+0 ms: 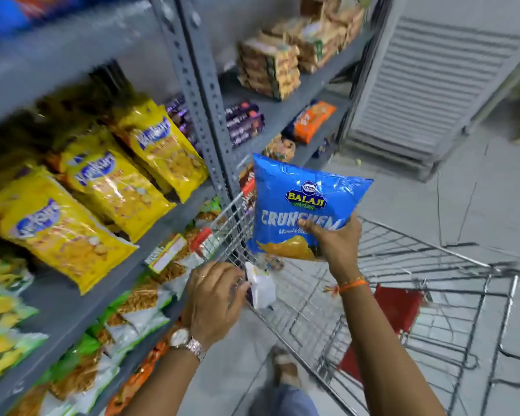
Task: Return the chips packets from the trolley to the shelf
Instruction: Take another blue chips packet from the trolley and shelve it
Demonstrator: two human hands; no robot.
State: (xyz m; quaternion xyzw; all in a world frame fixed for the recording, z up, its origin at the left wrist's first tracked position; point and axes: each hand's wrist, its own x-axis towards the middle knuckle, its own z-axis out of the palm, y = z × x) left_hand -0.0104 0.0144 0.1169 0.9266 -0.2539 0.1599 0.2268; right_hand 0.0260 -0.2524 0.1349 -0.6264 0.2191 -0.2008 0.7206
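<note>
Holding 1 blue chips packet (pixel 305 205) up over the trolley (pixel 403 295) w/ my right hand (pixel 338 244): thumb across the front print, fingers wrapped behind the lower edge, bag upright and clear of the wire rim. Left hand (pixel 215 295) is down at the trolley's near corner, fingers curled around a small white packet (pixel 261 288); grip looks closed on it, but I can't tell if it's lifted or only pinched.

How I'd do this step well: carry the blue bag left to the shelf (pixel 150 235), look for a row of matching blue bags, slide it in base 1st, face out. Pinch light, bag is air-filled and will crush or slip. Keep it off the slotted upright (pixel 204 94).

Hard to read: frame is motion-blurred, esp. the shelf's left side. Yellow snack bags (pixel 108 181) fill the nearest tier; no free gap evident there. Blue packs at top left are cut off and smeared, brand unreadable. Trolley floor mostly visible, a red item (pixel 400 307) inside, can't ID. Remaining packet count unknown.
</note>
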